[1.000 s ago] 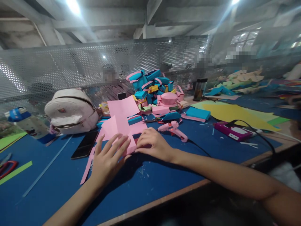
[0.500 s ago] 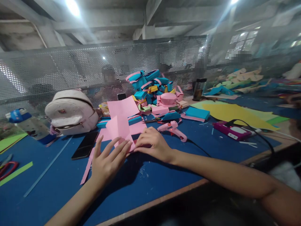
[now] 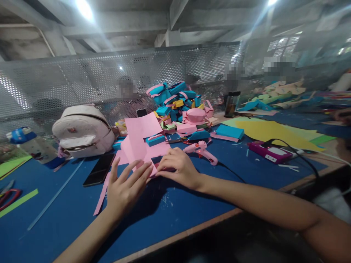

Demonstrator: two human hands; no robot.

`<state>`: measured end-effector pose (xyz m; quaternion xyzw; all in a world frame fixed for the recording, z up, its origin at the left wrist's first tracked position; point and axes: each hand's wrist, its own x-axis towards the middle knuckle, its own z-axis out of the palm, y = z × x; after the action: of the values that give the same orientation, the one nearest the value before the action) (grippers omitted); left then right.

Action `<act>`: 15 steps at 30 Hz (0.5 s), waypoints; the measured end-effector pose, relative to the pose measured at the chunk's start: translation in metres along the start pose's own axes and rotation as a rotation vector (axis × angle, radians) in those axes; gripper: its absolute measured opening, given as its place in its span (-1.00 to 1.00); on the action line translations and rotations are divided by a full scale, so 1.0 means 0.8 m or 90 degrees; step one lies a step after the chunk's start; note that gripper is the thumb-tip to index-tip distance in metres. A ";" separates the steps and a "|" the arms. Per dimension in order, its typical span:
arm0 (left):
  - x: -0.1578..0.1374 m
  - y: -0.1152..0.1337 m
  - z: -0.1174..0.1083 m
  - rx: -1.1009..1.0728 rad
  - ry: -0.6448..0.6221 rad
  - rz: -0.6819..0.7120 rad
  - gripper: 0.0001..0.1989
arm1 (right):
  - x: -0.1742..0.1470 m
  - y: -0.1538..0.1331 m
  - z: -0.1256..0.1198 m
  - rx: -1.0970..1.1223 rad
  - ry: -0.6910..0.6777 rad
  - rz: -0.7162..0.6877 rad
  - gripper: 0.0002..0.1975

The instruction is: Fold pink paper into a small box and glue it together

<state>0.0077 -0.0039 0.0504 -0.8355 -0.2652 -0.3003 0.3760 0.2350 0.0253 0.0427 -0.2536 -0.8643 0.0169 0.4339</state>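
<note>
A large sheet of pink paper (image 3: 142, 128) rises in front of me, folded and bent near its lower end. My left hand (image 3: 127, 186) has its fingers laid over that lower end, with the thumb tip just showing beneath, gripping it; the little finger sticks out. Beside it, my right hand (image 3: 178, 168) pinches the paper's near corner between thumb and fingertips. The two hands almost touch. Just beyond my right hand lies a pink glue gun (image 3: 201, 150), its small light glowing red. A narrow pink strip (image 3: 101, 197) lies left of my left hand.
A pile of blue and pink paper pieces (image 3: 175, 98) stands behind. Leftward are a black phone (image 3: 99, 170), white backpack (image 3: 83, 131), bottle (image 3: 35, 146) and red-handled scissors (image 3: 11, 197). Rightward are a purple power strip (image 3: 270, 151), cords, and yellow sheets (image 3: 276, 133).
The paper's raised left flap has swung slightly left and down, showing more of a blue paper piece behind it. Both hands stay in nearly the same place.
</note>
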 end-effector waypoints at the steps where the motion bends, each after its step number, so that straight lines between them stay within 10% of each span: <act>1: 0.000 0.000 0.000 -0.014 -0.005 -0.013 -0.54 | 0.000 0.000 0.000 0.000 0.000 0.001 -0.86; 7: -0.006 -0.006 0.011 -0.219 -0.001 -0.276 -0.18 | 0.001 0.008 0.001 0.025 0.020 0.004 -0.81; 15: -0.028 -0.012 0.045 -0.869 -0.076 -0.827 -0.03 | 0.002 0.014 -0.001 0.029 0.027 -0.046 -0.87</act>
<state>-0.0031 0.0248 0.0197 -0.5776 -0.4644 -0.4983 -0.4498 0.2398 0.0357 0.0419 -0.2122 -0.8628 0.0156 0.4586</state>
